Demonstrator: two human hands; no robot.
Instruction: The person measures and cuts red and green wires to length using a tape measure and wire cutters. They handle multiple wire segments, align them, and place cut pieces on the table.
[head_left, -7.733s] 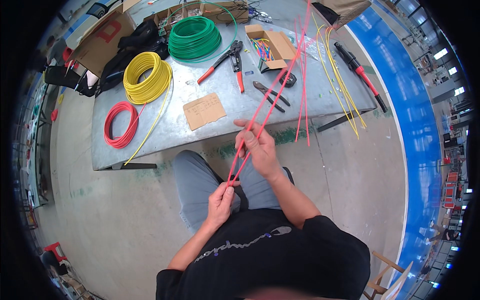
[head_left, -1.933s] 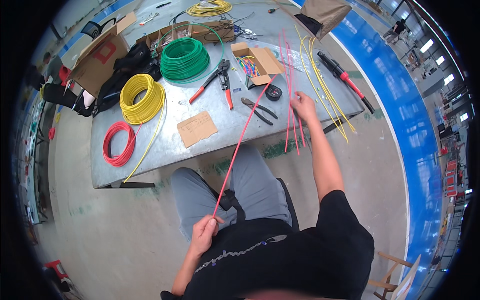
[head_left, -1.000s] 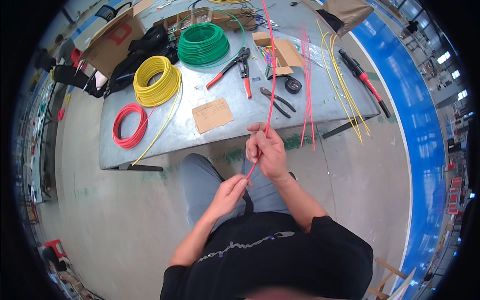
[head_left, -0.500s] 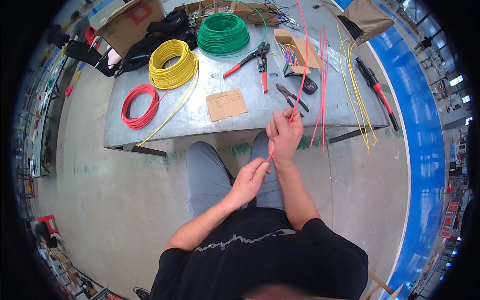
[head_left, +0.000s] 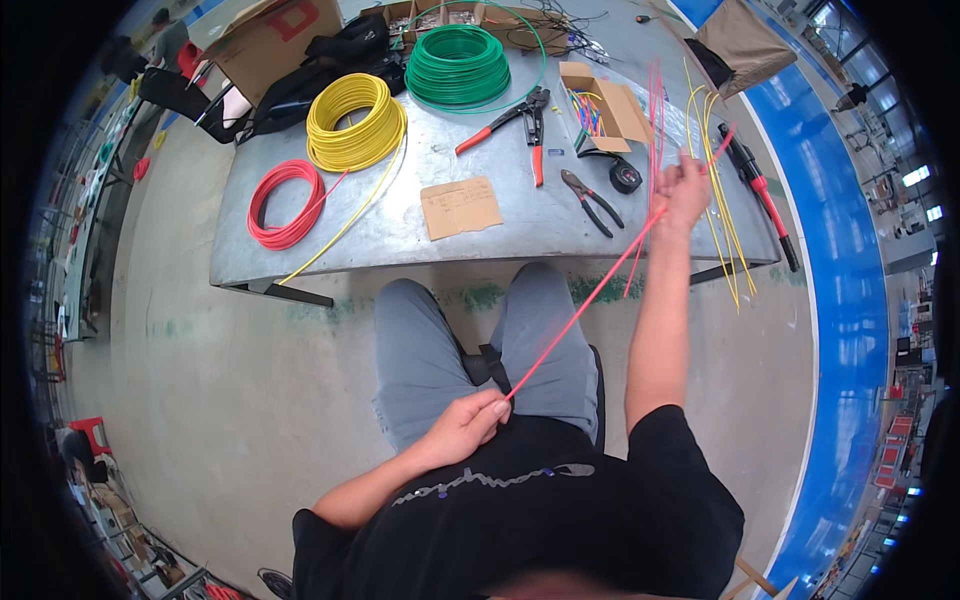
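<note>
A length of red wire runs slantwise over my lap, stretched between both hands. Its lower end is pinched in my left hand, close to my waist. Farther up, my right hand grips the same wire above the table's front right part, and a short stretch sticks out past the fingers. Beside and behind that hand lie cut red wires, partly hidden by it, and several yellow wires hanging over the table edge.
On the metal table are red, yellow and green wire coils. Red-handled cutters, pliers, a tape measure, a cardboard piece, an open box and a red-and-black long tool lie there too.
My right hand has moved up and right along the wire, away from my left hand. The left hand has come down and back toward my waist, still holding the wire.
</note>
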